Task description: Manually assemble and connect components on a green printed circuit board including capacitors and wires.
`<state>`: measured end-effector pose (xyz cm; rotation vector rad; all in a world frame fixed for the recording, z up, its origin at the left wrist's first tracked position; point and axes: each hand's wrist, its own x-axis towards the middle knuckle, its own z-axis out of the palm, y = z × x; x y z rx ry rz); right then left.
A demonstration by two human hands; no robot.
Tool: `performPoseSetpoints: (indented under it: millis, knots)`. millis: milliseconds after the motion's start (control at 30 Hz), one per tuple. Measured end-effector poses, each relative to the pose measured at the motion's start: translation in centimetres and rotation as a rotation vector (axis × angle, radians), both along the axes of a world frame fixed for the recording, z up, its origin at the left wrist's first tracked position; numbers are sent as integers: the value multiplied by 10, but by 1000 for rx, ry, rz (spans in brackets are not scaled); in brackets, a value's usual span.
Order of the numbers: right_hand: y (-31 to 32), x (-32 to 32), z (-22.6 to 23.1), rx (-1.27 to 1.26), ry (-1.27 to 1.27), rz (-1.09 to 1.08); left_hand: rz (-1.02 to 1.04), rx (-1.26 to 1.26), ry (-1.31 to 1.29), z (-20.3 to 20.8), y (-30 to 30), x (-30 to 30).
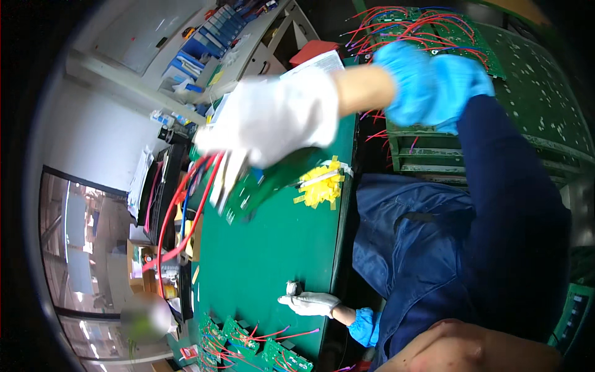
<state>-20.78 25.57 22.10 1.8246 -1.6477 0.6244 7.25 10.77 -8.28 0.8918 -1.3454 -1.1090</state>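
Observation:
My right hand (279,115), in a white glove with a blue sleeve cover, reaches across the upper part of the view, smeared by motion. It is closed on a green circuit board (248,197), tilted and blurred above the table. Red and blue wires (201,208) trail from the board's left side. Lower down, my left hand (312,304), also white-gloved, lies on the green tabletop (266,260) near its edge with the fingers stretched out. A small grey shape (293,287) sits against it; I cannot tell what it is.
Yellow tape pieces (323,185) form a clump at the table's edge. Several wired circuit boards (248,338) lie at the bottom, and more wired boards (427,31) cover a green rack (527,80) at upper right. Blue folders (214,37) stand upper left. A box (142,266) is beyond the table.

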Motion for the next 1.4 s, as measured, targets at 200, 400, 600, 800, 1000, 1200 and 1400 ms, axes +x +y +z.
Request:
performPoseSetpoints:
  millis: [200, 400, 600, 800, 1000, 1200, 1400]
  knots:
    - [150, -1, 127, 1113, -992, -958, -6, 21, -210, 13, 4, 6]
    - [366, -14, -48, 390, 42, -1089, -41, 63, -249, 44, 18, -9]
    - [382, -25, -105, 393, -201, -1185, 38, 59, -332, 46, 24, -11]
    - [353, -62, -99, 506, -260, -1146, 189, 39, -392, 40, 20, -9]
    - [274, -50, 5, 468, -137, -902, 326, 23, -448, 29, 11, -18]
    - [59, -70, -8, -34, 180, 389, 180, 6, -419, 53, 31, -21]
    - [-155, 113, -28, 312, 265, 648, 148, -36, -346, -63, -41, 41]
